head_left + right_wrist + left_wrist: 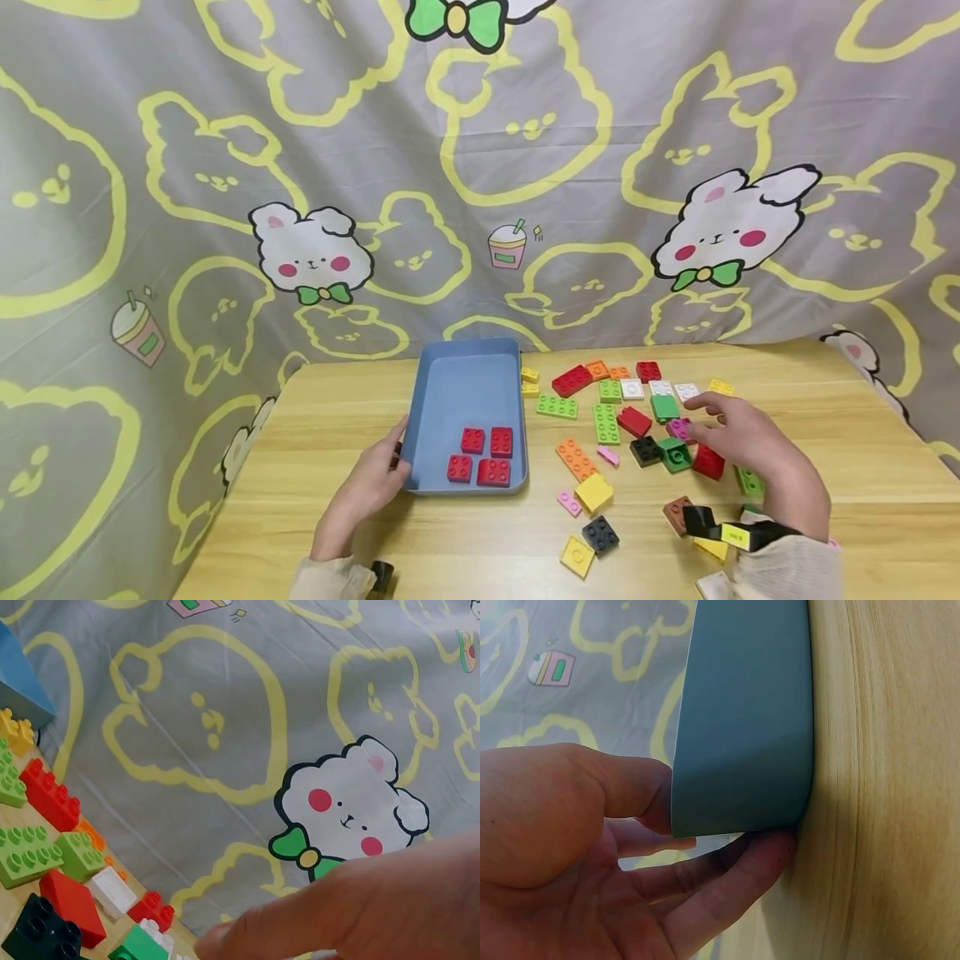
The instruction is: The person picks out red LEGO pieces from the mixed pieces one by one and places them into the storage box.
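The wooden table [300, 437] carries a blue tray [465, 392], its long axis running from 6 to 12 o'clock. The left hand [371, 479] pinches the tray's 7 o'clock corner. At 3 o'clock from the tray, the right hand [742, 433] hovers among loose bricks [606, 423], thumb and forefinger parted beside a magenta brick [678, 429] (whether they touch it, I cannot tell). Four red bricks [501, 442], studs up, sit inside the tray toward 5 o'clock.
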{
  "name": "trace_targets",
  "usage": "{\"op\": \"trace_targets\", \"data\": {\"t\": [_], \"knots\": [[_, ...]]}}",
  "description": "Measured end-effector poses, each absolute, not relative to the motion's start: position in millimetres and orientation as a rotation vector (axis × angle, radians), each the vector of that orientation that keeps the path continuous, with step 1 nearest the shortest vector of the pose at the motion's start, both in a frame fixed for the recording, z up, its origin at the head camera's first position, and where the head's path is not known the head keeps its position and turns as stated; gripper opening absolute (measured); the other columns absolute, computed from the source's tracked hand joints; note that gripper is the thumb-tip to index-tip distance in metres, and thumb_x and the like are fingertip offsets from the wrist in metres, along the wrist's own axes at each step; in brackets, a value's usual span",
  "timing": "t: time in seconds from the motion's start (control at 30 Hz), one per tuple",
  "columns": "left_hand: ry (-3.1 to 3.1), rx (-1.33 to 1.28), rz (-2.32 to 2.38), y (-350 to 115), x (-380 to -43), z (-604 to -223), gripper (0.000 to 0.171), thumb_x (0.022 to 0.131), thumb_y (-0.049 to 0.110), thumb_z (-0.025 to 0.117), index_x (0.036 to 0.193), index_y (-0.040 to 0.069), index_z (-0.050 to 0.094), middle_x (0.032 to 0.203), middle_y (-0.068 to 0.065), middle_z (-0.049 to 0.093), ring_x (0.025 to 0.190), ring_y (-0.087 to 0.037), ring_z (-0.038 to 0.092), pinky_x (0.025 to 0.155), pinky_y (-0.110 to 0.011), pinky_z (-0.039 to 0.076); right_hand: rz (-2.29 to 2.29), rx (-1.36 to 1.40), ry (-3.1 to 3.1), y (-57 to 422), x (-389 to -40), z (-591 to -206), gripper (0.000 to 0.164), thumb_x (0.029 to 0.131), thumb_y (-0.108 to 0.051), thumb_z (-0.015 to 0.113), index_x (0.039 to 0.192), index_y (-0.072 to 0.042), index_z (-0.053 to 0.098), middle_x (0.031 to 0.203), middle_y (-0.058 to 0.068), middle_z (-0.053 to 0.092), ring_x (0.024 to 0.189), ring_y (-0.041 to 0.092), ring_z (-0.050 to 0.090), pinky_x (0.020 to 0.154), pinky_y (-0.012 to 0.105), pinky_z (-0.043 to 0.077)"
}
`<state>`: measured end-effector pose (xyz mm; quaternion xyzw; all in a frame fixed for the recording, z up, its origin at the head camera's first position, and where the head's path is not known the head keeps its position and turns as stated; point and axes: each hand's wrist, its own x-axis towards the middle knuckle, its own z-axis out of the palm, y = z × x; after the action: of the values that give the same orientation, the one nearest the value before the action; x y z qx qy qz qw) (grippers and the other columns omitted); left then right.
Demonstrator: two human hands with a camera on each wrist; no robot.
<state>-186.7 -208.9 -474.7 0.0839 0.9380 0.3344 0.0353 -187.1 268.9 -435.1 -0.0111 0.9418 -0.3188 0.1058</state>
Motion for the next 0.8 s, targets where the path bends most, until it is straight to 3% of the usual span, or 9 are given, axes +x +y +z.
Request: {"op": "trace_targets", "data": {"t": [0.23,0.43,0.8], "knots": [[2.879,0.243,1.023,-207,-187,-473,0.068,0.087,-0.007,0.053,0.151,-0.007,0.03,0.114,-0.025,0.062,0.089,-0.026,0.058,0.072,-0.038,0.052,-0.937,0.104,2.725,280,-190,-440,0.059,0.093,-0.029,0.062,0.132,0.013,0.048,0.128,0.048,0.037,0.11,0.061,0.041,0.086,0.068,0.041],[2.88,0.245,1.023,-207,-186,-473,0.069,0.086,-0.008,0.053,0.151,-0.008,0.03,0.111,-0.024,0.063,0.088,-0.026,0.058,0.071,-0.038,0.053,-0.963,0.225,2.639,282,-192,-441,0.058,0.091,-0.019,0.065,0.135,0.014,0.043,0.127,0.047,0.033,0.107,0.056,0.043,0.083,0.062,0.045],[2.902,0.259,1.009,-209,-188,-476,0.07,0.085,-0.008,0.053,0.151,-0.007,0.031,0.113,-0.025,0.063,0.09,-0.026,0.059,0.074,-0.04,0.053,-0.898,0.244,2.678,281,-197,-449,0.057,0.083,-0.015,0.071,0.126,0.018,0.052,0.123,0.043,0.045,0.1,0.048,0.048,0.083,0.061,0.045]]}}
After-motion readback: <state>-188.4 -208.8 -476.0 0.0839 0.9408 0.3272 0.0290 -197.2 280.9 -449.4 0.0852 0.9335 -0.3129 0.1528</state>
